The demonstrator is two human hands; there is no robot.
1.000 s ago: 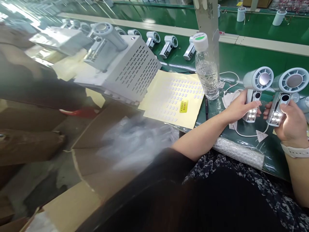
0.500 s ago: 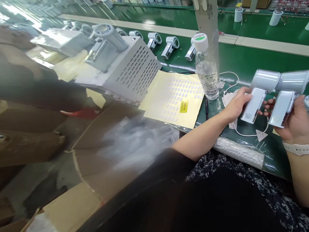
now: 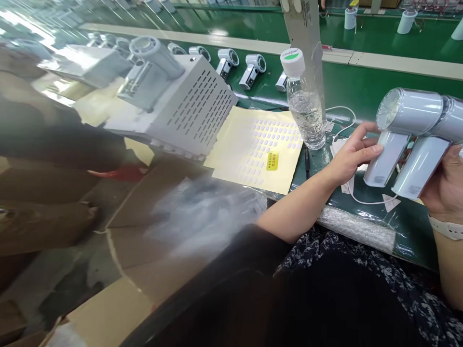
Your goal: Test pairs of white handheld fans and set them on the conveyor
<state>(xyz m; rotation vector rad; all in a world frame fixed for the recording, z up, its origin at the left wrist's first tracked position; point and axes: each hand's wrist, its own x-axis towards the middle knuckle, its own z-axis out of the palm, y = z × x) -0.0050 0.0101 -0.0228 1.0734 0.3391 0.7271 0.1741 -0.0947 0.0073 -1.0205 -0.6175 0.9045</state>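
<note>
At the right of the head view, two glossy pale blue-grey hair dryers are held side by side over the bench. My left hand (image 3: 356, 154) has its fingers and thumb closed on the handle of the left hair dryer (image 3: 410, 111), whose round grille end faces left. Wearing a white wrist band, my right hand (image 3: 444, 185) grips the handle of the right hair dryer (image 3: 421, 166) from behind; most of those fingers are hidden. Beneath them on the bench lie a white cord (image 3: 369, 202) and a small white triangular piece (image 3: 391, 202).
A water bottle (image 3: 307, 111) stands left of my hands, beside a pen (image 3: 307, 163) and a yellow sticker sheet (image 3: 224, 166). Further left is a slotted white box (image 3: 195, 106) with a dryer on top. Several dryers line the green belt. A co-worker's blurred arm (image 3: 32, 106) appears at far left.
Both hair dryers have come up closer to the camera and turned, so the left one's grille end now shows. My hands keep hold of them. The view has shifted slightly.
</note>
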